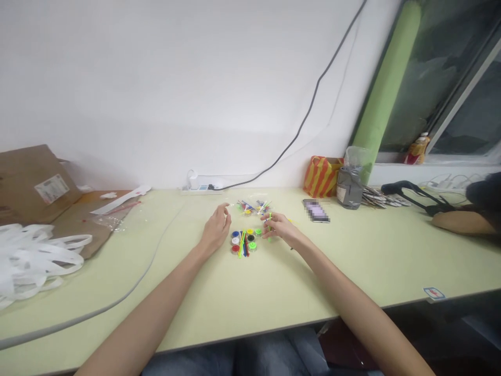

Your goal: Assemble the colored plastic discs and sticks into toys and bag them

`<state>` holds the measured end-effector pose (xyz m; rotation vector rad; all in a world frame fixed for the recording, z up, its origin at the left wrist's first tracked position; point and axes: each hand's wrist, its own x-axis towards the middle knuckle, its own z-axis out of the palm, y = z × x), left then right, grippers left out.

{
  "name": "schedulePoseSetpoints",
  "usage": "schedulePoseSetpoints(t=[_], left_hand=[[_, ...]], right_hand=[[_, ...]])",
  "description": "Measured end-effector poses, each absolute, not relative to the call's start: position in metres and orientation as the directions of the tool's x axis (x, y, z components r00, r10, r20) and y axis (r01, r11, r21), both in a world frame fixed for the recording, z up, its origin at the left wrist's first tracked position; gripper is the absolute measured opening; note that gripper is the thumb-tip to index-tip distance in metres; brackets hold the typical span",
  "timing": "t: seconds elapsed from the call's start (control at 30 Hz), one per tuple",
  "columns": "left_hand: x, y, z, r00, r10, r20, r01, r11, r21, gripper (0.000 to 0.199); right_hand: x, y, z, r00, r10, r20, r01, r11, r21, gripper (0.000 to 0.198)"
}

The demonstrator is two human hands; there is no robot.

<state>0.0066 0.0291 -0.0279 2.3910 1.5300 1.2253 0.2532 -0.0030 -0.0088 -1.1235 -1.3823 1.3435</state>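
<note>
My right hand [280,228] pinches a thin bright-green plastic stick [270,216], held roughly upright. Left of the small parts, my left hand [215,228] hovers with loosely curved fingers and no object visible in it. Between my hands lie small round plastic pieces with coloured caps, among them a blue one [235,234], a red one [235,249], a black one [251,238] and a green one [252,246]. Several coloured sticks [243,244] lie lengthwise between the two columns of round pieces. Just behind is a heap of mixed coloured parts [254,207], seemingly on clear plastic.
A phone [316,210] lies to the right, near a striped bag [322,176] and a grey container [349,188]. On the left are a cardboard box [35,180], white straps [31,261] and a grey cable [129,290]. A power strip [201,191] sits against the wall.
</note>
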Motion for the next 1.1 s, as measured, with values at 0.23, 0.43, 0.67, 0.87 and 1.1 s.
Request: schedulePoseSetpoints(t=[0.23,0.43,0.67,0.87,1.1], left_hand=[[0.007,0.027,-0.025,0.205,0.794,0.572,0.756,-0.5,0.422,0.037],[0.008,0.025,-0.025,0.2,0.798,0.569,0.754,-0.496,0.431,0.037],[0.011,0.025,-0.025,0.22,0.792,0.57,0.76,-0.505,0.408,0.036],[0.009,0.028,-0.022,0.27,0.758,0.594,0.804,-0.517,0.295,0.037],[0.0,0.031,-0.016,0.334,0.752,0.569,0.877,-0.468,0.105,0.044]], right_hand=[[0.256,-0.004,-0.015,-0.261,0.965,-0.028,0.106,-0.001,-0.994,0.027],[0.254,-0.012,-0.011,-0.282,0.959,-0.027,0.173,0.023,-0.985,0.041],[0.252,-0.016,-0.003,-0.236,0.971,0.031,0.176,0.075,-0.982,0.025],[0.261,-0.007,-0.003,-0.169,0.968,0.183,0.274,0.224,-0.935,0.021],[0.267,-0.002,-0.006,-0.124,0.916,0.382,0.666,0.362,-0.653,0.023]])
